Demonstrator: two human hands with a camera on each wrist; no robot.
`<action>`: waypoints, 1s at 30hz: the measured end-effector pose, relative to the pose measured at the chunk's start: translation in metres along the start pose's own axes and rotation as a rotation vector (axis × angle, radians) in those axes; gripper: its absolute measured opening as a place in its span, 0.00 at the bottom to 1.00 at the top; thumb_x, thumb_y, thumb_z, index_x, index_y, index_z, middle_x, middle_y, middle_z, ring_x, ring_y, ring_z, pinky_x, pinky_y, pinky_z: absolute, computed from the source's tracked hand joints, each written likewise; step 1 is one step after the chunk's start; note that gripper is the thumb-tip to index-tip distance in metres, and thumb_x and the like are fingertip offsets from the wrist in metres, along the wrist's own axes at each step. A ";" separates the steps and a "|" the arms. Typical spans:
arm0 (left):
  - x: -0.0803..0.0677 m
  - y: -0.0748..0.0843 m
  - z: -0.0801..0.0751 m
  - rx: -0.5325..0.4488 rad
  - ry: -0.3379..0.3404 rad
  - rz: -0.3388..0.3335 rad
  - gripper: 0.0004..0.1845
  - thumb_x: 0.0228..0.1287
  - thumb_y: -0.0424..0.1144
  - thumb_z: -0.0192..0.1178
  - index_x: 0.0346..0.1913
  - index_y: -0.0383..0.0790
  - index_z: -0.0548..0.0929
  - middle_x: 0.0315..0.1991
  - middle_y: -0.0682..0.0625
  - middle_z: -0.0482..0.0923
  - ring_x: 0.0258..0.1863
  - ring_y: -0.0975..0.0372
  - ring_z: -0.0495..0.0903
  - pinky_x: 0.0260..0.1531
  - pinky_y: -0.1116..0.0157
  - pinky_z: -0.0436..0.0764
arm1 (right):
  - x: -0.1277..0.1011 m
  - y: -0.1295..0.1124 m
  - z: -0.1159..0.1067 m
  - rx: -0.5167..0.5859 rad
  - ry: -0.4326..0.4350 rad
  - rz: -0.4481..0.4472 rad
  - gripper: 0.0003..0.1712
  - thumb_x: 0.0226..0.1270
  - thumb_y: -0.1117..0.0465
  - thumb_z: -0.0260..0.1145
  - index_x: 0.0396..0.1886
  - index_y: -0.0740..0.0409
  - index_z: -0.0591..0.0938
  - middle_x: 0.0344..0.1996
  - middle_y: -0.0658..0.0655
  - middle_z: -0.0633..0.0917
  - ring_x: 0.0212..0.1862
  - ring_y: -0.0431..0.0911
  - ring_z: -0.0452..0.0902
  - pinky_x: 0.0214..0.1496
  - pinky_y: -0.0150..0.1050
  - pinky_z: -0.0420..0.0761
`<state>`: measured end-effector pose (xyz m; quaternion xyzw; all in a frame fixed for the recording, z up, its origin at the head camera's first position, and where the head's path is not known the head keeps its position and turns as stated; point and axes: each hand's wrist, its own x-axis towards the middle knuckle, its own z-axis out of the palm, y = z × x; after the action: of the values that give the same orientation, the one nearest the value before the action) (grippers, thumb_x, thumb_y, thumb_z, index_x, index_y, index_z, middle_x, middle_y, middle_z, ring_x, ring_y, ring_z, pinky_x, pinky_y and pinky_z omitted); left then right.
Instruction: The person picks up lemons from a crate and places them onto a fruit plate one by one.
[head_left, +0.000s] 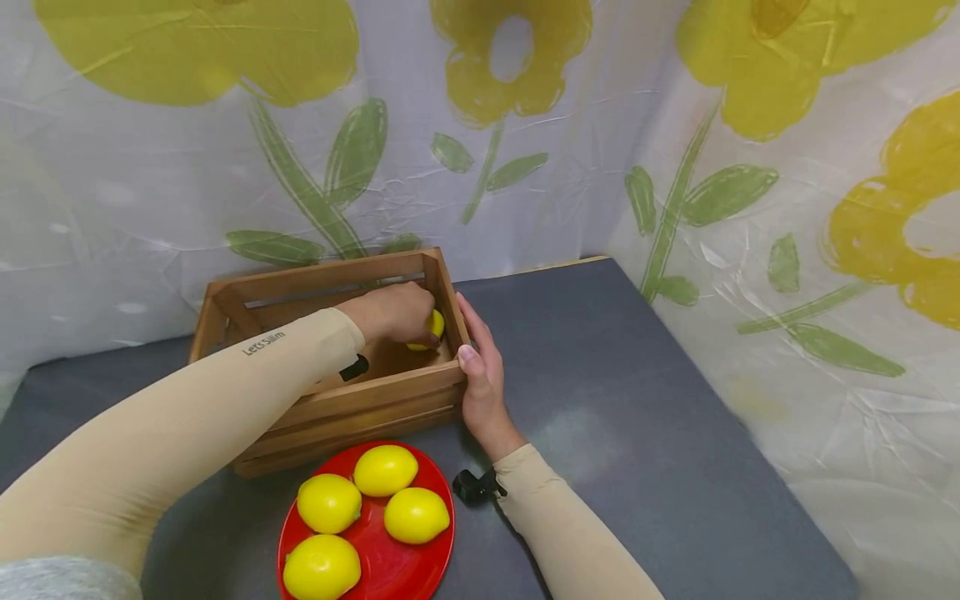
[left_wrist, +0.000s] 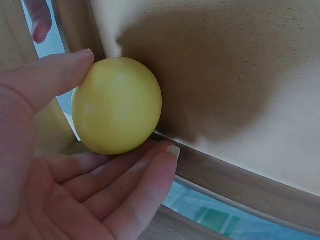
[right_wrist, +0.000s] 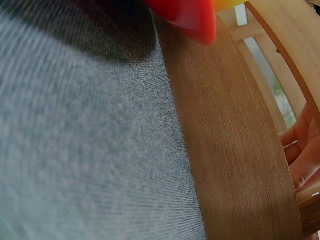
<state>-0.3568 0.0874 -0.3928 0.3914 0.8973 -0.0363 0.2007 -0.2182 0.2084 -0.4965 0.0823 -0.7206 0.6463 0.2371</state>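
Lemon (left_wrist: 116, 105) sits in your left hand (head_left: 390, 312), inside the crate (head_left: 375, 400) at its right end, close against the inner wall. Your thumb (left_wrist: 50, 80) presses one side of it and your fingers (left_wrist: 135, 185) curl under the other, so you have it pinched; whether it touches the crate floor cannot be told. Your right hand (head_left: 482, 375) lies flat along the outside of the crate's right end, fingers straight against the wood and the thumb at the near corner, holding nothing. Just across that wall from your right hand is the lemon. Near your right wrist, in front of the crate, a red plate (head_left: 420, 562) carries four more lemons (head_left: 385, 469). Crate and plate both stand on the grey table (head_left: 637, 417) under your forearms.
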 end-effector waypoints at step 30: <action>-0.022 -0.005 -0.015 -0.107 0.042 -0.009 0.29 0.63 0.49 0.72 0.58 0.34 0.77 0.36 0.46 0.81 0.31 0.56 0.79 0.35 0.60 0.79 | 0.001 0.002 -0.001 0.010 0.004 -0.009 0.41 0.72 0.41 0.46 0.85 0.37 0.67 0.83 0.44 0.68 0.78 0.48 0.67 0.77 0.57 0.67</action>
<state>-0.3524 0.0721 -0.3710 0.3770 0.9037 0.0192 0.2021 -0.2197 0.2101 -0.4973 0.0858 -0.7164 0.6491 0.2410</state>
